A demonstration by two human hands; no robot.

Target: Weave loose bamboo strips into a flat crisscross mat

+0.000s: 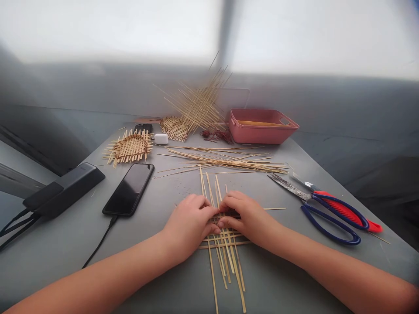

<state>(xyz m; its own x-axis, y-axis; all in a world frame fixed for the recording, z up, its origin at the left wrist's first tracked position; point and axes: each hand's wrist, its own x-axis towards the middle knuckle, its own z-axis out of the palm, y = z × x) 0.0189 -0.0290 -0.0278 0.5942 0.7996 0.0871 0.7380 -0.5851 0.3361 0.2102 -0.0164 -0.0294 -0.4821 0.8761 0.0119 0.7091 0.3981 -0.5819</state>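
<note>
Two bare hands meet over a lattice of pale strips lying on the grey table, directly in front of the person. The left hand is partly curled, its thumb and forefinger apart but bent inward, tips touching the weave near its middle. The right hand mirrors it from the other side, forefinger and thumb reaching in so that the tips of both hands nearly meet; whether either pinches a single strip cannot be told, as the fingers cover the crossing.

Both hands are held low with their backs turned up, the other fingers folded. Bare forearms slant in from the lower left and lower right, converging on the work. Long strips extend beyond the hands toward the person and away, while shorter crosspieces show just below the fingertips.

Beyond the lattice lies a spread of loose strips. Blue-handled scissors lie to the right, overlapping a red-handled cutter. A dark phone sits to the left, and a pink bin stands near the far edge.
</note>
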